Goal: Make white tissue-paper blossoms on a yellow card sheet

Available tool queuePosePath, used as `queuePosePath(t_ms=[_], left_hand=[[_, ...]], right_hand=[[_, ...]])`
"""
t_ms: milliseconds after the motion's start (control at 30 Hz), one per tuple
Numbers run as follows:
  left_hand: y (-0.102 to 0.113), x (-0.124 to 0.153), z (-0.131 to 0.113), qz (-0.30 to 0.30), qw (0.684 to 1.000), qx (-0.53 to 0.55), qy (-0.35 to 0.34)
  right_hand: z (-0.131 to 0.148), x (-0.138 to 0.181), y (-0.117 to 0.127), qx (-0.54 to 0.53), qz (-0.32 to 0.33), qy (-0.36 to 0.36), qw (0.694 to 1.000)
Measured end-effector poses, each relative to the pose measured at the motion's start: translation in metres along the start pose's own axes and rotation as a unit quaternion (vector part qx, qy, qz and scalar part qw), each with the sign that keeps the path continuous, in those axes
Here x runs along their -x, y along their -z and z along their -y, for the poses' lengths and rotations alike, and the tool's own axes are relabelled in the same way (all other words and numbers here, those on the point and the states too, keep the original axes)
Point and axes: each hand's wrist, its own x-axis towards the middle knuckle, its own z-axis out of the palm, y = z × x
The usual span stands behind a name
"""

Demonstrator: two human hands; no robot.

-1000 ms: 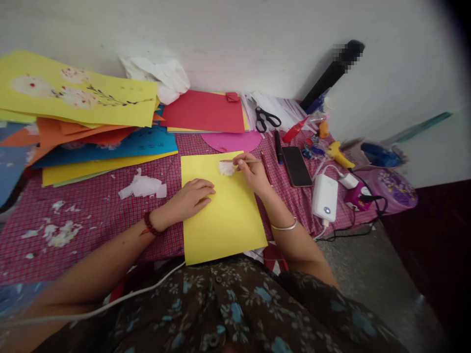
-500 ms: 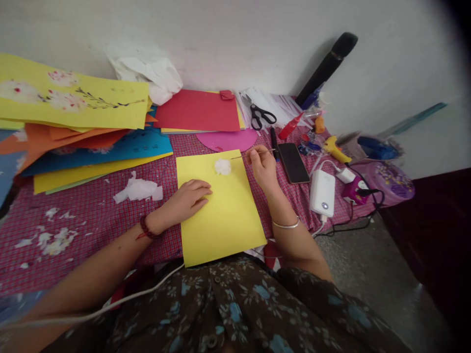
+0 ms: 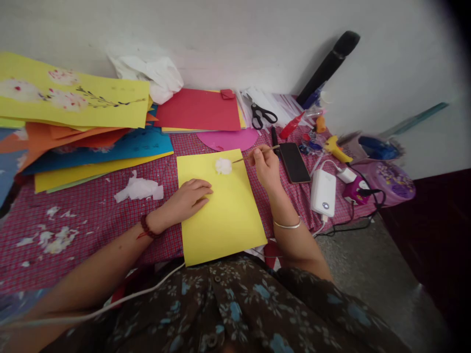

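A yellow sheet of paper lies before me at the table's front edge. Near its top is a small round patch of white tissue, like a ruffled flower. My left hand rests flat on the sheet's left side, fingers stretched out. Just past the sheet's upper right edge, my right hand pinches a thin brown stick. The stick's tip points left and reaches the patch's right edge; I cannot tell whether they touch.
Torn tissue and white scraps lie on the left. Coloured papers are stacked behind them. Scissors, a red tube, a phone, a white power bank and a yellow glue gun sit at right.
The right hand has tilted slightly, and the stick now shows more plainly, its tip a little lower beside the white patch. The left hand stays put.
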Motion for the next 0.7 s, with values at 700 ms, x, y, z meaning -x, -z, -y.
queuePosePath(t_ms=[700], left_hand=[[0.001, 0.000, -0.001, 0.001, 1.000, 0.003, 0.002]], right_hand=[[-0.007, 0.001, -0.001, 0.011, 0.030, -0.028, 0.999]])
